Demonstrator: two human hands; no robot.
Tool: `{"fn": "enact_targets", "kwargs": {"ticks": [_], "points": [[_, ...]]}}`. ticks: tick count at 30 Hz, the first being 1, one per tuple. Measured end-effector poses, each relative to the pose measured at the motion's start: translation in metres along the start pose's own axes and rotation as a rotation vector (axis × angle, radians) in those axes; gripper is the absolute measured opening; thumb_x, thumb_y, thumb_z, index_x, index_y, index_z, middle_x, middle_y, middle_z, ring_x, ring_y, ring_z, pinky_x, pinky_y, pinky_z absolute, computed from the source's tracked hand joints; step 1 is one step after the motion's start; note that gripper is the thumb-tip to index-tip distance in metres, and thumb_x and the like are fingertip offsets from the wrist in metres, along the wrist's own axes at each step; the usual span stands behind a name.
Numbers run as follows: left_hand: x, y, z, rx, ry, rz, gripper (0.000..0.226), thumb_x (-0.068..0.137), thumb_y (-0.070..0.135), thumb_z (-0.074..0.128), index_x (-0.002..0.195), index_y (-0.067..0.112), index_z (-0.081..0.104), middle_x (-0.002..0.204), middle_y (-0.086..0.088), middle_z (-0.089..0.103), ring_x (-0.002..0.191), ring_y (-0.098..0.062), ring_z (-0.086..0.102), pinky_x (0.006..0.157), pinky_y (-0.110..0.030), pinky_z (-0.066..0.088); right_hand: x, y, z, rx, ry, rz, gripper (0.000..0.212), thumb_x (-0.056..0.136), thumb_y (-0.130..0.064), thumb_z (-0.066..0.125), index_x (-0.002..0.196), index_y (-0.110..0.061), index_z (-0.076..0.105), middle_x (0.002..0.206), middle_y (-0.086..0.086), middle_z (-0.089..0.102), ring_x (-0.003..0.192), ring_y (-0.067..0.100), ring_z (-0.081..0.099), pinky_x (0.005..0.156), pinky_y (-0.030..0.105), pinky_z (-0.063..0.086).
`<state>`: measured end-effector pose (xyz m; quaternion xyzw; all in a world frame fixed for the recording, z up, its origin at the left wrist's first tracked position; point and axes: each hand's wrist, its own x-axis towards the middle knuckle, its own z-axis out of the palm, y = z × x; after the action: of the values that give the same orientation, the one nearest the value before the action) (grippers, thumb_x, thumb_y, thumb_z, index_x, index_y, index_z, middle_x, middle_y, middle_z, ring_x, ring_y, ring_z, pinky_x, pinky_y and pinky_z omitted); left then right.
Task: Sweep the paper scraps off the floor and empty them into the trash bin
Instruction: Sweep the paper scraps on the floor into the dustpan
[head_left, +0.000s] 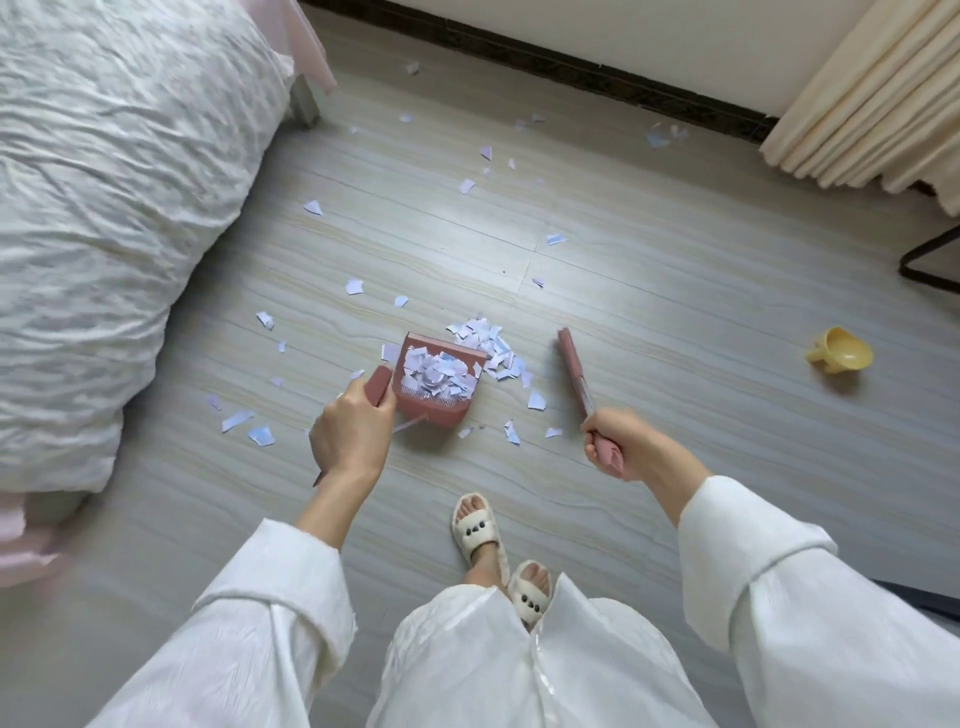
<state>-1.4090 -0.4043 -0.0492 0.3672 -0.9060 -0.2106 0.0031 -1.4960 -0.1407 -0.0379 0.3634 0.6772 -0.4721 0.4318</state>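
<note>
Your left hand (349, 436) was curled around the pink handle of the dustpan (440, 383), thumb on top, holding the pan low over the floor (675, 322) with its open mouth facing away from you. Your right hand (618, 444) was clenched in a fist around the handle of the brush (574, 371), which pointed up and away from you, to the right of the dustpan and clear of it. I could not tell whether the brush head touched the floor.

The dustpan already held a heap of paper scraps (441, 375). A second pile (493, 345) lay on the floor right at the dustpan's far right corner, between the pan and the brush. Loose scraps were scattered all around the dustpan: several to its left toward the bed (104, 208), a few just on your side of it, and a thin trail running beyond it toward the dark baseboard (571, 62).

Your feet in white slippers (480, 525) stood on your side of the dustpan. A yellow cup (839, 351) lay tipped on the floor well to the right of the dustpan, past the brush, and a cream curtain (872, 88) hung far beyond it on the right.
</note>
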Motion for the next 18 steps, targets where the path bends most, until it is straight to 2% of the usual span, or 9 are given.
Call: {"fn": "enact_targets", "kwargs": {"ticks": [4, 8, 9, 13, 18], "points": [[-0.026, -0.018, -0.003, -0.004, 0.018, -0.053, 0.04, 0.088, 0.047, 0.047, 0.082, 0.009, 0.058, 0.072, -0.02, 0.064, 0.072, -0.041, 0.059, 0.061, -0.037, 0.041, -0.011, 0.022, 0.026, 0.143, -0.051, 0.068, 0.022, 0.094, -0.001, 0.036, 0.074, -0.011, 0.037, 0.061, 0.004, 0.041, 0.02, 0.007, 0.044, 0.03, 0.009, 0.038], [-0.057, -0.044, -0.01, -0.009, 0.06, -0.086, 0.038, 0.088, 0.045, 0.049, 0.083, 0.009, 0.059, 0.07, -0.02, 0.062, 0.069, -0.04, 0.057, 0.06, -0.035, 0.036, -0.024, 0.046, 0.057, 0.34, -0.164, 0.11, 0.028, 0.094, -0.001, 0.031, 0.068, -0.011, 0.035, 0.03, 0.002, 0.039, 0.02, 0.008, 0.043, 0.027, 0.008, 0.032], [-0.062, -0.049, -0.012, -0.014, 0.065, -0.092, 0.037, 0.088, 0.045, 0.049, 0.08, 0.01, 0.058, 0.069, -0.019, 0.062, 0.066, -0.039, 0.055, 0.059, -0.034, 0.035, -0.026, 0.049, 0.065, 0.394, -0.197, 0.113, 0.029, 0.094, 0.0, 0.03, 0.067, -0.011, 0.036, 0.028, 0.002, 0.038, 0.021, 0.008, 0.043, 0.027, 0.007, 0.033], [-0.067, -0.065, -0.023, -0.004, 0.069, -0.109, 0.035, 0.088, 0.047, 0.048, 0.069, 0.018, 0.046, 0.063, -0.016, 0.059, 0.061, -0.036, 0.052, 0.057, -0.033, 0.035, -0.03, 0.047, 0.086, 0.525, -0.314, 0.117, 0.034, 0.095, -0.003, 0.032, 0.062, -0.012, 0.035, 0.03, 0.0, 0.042, 0.022, 0.006, 0.041, 0.03, 0.008, 0.032], [-0.047, -0.082, -0.032, 0.031, 0.038, -0.133, 0.038, 0.088, 0.05, 0.045, 0.068, 0.018, 0.047, 0.058, -0.007, 0.05, 0.059, -0.033, 0.046, 0.057, -0.032, 0.036, -0.026, 0.025, 0.108, 0.651, -0.394, 0.163, 0.036, 0.098, -0.009, 0.035, 0.062, -0.013, 0.036, 0.031, -0.002, 0.039, 0.021, 0.006, 0.04, 0.025, 0.011, 0.034]]}}
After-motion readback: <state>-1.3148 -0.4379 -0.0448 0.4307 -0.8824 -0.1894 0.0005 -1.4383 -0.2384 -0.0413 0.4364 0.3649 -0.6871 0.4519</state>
